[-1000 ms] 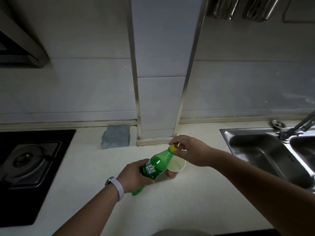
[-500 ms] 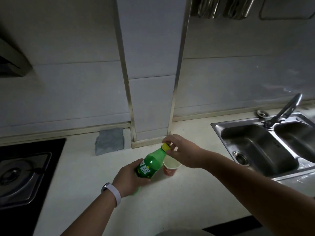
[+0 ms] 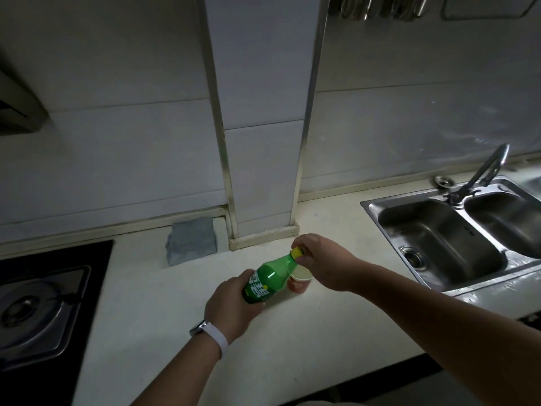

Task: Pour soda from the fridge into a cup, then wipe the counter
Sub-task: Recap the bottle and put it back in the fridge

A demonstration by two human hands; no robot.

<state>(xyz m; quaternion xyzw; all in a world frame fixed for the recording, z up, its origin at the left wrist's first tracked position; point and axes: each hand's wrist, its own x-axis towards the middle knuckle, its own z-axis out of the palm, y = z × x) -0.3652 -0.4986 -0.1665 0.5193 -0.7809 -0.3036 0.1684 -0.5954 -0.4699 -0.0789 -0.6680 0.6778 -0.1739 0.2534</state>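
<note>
A green soda bottle [image 3: 268,279] with a yellow cap [image 3: 297,253] leans up and to the right over the white counter [image 3: 292,332]. My left hand [image 3: 231,306] grips its lower body. My right hand [image 3: 320,260] pinches the cap with fingers curled round it. A small red paper cup [image 3: 299,283] stands on the counter just behind the bottle's neck, under my right hand; its inside is partly hidden. A folded grey cloth [image 3: 191,244] lies by the wall, left of the pillar.
A steel double sink [image 3: 456,238] with a tap [image 3: 483,174] fills the right side. A black gas hob [image 3: 44,312] occupies the left. A tiled pillar [image 3: 263,142] juts out behind the cup. Utensils [image 3: 380,7] hang at top right.
The camera view has shifted left and tilted, showing more of the sink. Both hands stay on the bottle and cap beside the cup, with the bottle at about the same lean.
</note>
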